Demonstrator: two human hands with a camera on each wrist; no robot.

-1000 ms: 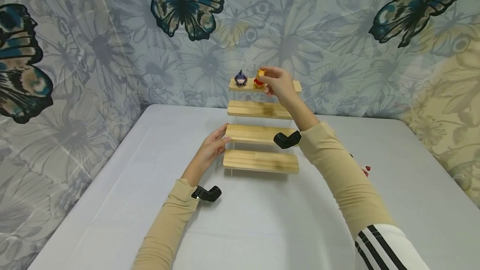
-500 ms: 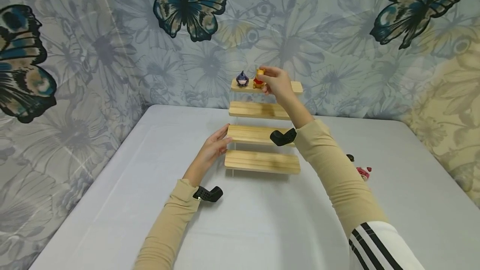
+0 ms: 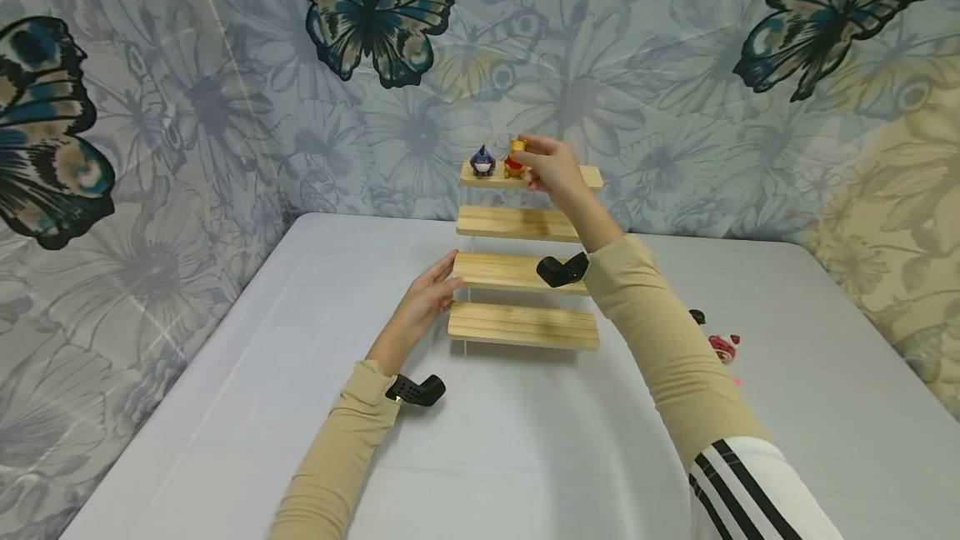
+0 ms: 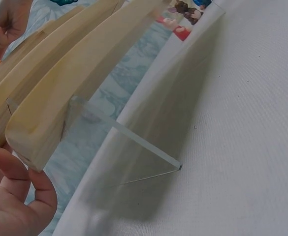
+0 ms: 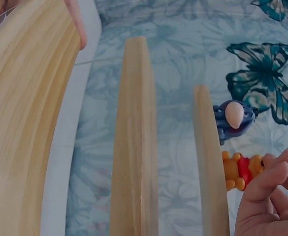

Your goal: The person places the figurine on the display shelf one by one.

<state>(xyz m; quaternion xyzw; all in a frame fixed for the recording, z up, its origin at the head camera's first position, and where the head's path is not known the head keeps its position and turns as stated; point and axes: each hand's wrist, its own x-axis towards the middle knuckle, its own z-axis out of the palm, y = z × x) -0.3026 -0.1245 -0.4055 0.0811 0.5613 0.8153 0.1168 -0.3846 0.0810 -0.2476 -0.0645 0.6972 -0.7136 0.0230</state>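
A four-tier display shelf (image 3: 523,326) with pale wooden boards on clear supports stands on the white table. On its top board, my right hand (image 3: 552,167) pinches the head of a yellow bear figurine in a red shirt (image 5: 243,170), which sits upright on the wood. Just left of it sits a purple-blue donkey figurine (image 3: 482,162) with a pale muzzle. My left hand (image 3: 424,298) grips the left end of the second board from the bottom, its thumb and fingers at the board's edge (image 4: 33,147) in the left wrist view.
On the table at the right, partly behind my right sleeve, lie a pink-red figurine (image 3: 722,348) and a dark one (image 3: 697,317). Several more figurines (image 4: 185,14) show beyond the shelf in the left wrist view. A butterfly-patterned cloth (image 3: 420,132) hangs close behind the table.
The bear has shifted slightly left toward the donkey, with my right hand still at its head. My right forearm has moved a little left, uncovering more of the figurines at the right.
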